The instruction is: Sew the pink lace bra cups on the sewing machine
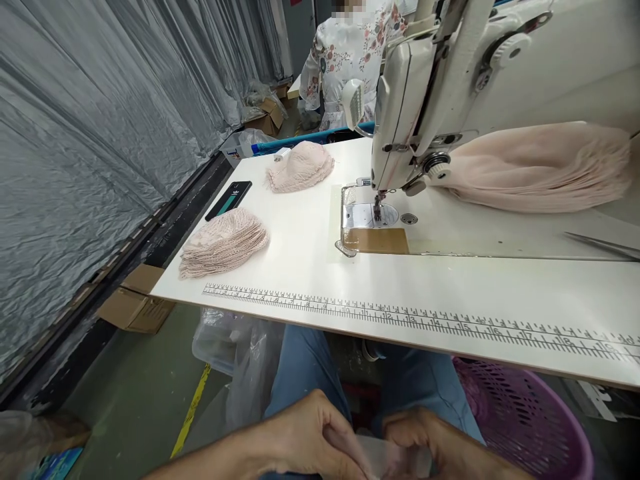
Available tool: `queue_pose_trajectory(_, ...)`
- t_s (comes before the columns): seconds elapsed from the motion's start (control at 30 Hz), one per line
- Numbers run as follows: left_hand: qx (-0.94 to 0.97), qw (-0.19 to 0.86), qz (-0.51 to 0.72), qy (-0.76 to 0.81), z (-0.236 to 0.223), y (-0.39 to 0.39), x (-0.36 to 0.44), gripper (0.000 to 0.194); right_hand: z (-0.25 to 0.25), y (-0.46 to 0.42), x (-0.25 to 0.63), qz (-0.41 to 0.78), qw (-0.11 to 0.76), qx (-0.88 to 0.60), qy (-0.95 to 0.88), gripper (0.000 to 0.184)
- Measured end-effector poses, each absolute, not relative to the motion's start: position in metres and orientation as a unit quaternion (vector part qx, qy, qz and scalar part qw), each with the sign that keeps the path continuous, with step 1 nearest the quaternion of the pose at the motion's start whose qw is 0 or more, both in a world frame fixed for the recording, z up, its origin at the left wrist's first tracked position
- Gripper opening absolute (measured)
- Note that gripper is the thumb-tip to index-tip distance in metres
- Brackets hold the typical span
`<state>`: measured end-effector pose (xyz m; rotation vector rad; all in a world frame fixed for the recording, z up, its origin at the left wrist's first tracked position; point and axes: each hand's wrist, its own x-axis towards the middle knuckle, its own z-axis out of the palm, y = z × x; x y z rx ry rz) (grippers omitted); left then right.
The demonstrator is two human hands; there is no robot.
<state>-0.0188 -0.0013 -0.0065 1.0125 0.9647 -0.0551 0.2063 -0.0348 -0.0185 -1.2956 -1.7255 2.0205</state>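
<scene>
Both my hands are low in my lap, below the table's front edge. My left hand (pixel 305 437) and my right hand (pixel 435 443) are closed in a pinch on a small thin translucent piece (pixel 387 457) held between them. On the white sewing table (pixel 450 293) stands a white sewing machine (pixel 450 87), its needle above the metal plate (pixel 367 217). A stack of pink lace pieces (pixel 223 243) lies at the table's left, a second pile (pixel 300 167) farther back, and a big pile of pink fabric (pixel 540 167) under the machine arm.
A black phone (pixel 229 199) lies at the table's left edge. A printed ruler (pixel 400 317) runs along the front. A purple basket (pixel 525 420) sits at my right knee. Cardboard boxes (pixel 135 307) and plastic sheeting (pixel 90 133) are left. A person (pixel 350 53) in a floral top stands behind.
</scene>
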Motion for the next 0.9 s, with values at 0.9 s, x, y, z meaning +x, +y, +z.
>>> queue_pose_trajectory(0.9, 0.443, 0.764, -0.023, 0.469, -0.006, -0.004, -0.023, 0.048, -0.016, -0.036, 0.216, 0.683, 0.095, -0.453, -0.564, 0.008)
